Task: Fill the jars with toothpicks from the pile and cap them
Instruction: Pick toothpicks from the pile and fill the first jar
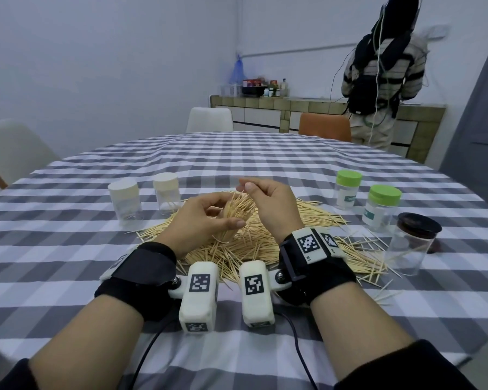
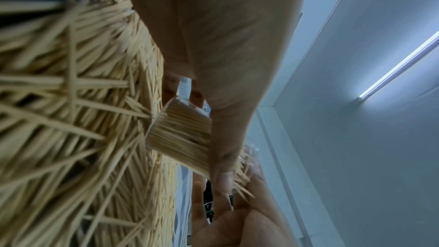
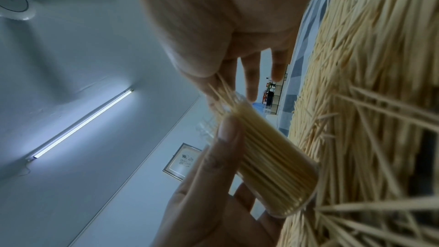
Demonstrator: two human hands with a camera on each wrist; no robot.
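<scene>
My left hand (image 1: pixel 209 218) grips a clear jar (image 1: pixel 231 218) packed with toothpicks, tilted above the toothpick pile (image 1: pixel 268 249) at the table's middle. My right hand (image 1: pixel 251 188) sits at the jar's mouth, its thumb and forefinger pinching a few toothpicks that stick out. The left wrist view has my left hand (image 2: pixel 202 131) wrapped round the full jar (image 2: pixel 180 134), with the pile (image 2: pixel 71 100) beside it. In the right wrist view my right hand (image 3: pixel 213 87) pinches toothpick ends at the mouth of the jar (image 3: pixel 273 157).
Two white-capped jars (image 1: pixel 124 202) (image 1: pixel 166 195) stand left of the pile. Two green-capped jars (image 1: pixel 348 188) (image 1: pixel 382 206) and a clear jar with a dark lid (image 1: pixel 412 243) stand on the right. Loose toothpicks scatter toward them. Chairs ring the checked table (image 1: pixel 68 277); a person stands at the far counter.
</scene>
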